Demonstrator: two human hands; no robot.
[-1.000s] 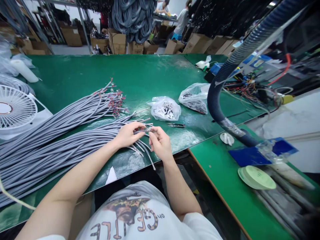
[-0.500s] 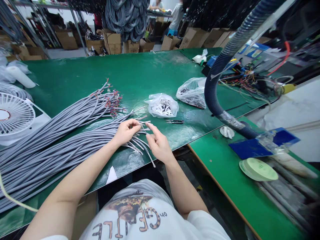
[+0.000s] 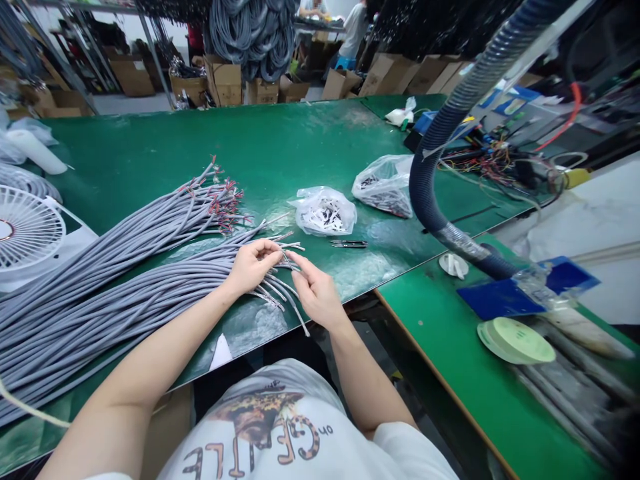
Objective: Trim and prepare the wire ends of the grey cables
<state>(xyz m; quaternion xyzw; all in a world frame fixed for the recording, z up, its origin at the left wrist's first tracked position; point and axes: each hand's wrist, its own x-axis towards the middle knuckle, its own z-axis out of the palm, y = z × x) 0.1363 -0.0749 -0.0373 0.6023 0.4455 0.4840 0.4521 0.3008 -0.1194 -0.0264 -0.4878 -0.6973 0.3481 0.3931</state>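
Observation:
Grey cables (image 3: 165,283) lie in a long bundle on the green table, their stripped, silvery ends toward the right. Over those ends my left hand (image 3: 254,265) is closed, thumb and forefinger pinching one cable near its stripped end. My right hand (image 3: 316,293) faces it from the right, its thumb and forefinger closed on the thin tip of the same cable. The fingers partly hide that tip. Behind the hands lie small black thread snips (image 3: 349,244) and an opened plastic bag (image 3: 326,212) of small white and black pieces.
A second cable bundle (image 3: 165,213) with red wire ends lies behind the first. At left stands a white fan (image 3: 30,230). Another plastic bag (image 3: 385,187) sits farther right, near a thick flexible hose (image 3: 425,173). A green side table (image 3: 440,347) adjoins at right.
My right hand's forefinger has come down and closed toward the thumb on the cable tip. My left hand keeps its pinch in nearly the same place.

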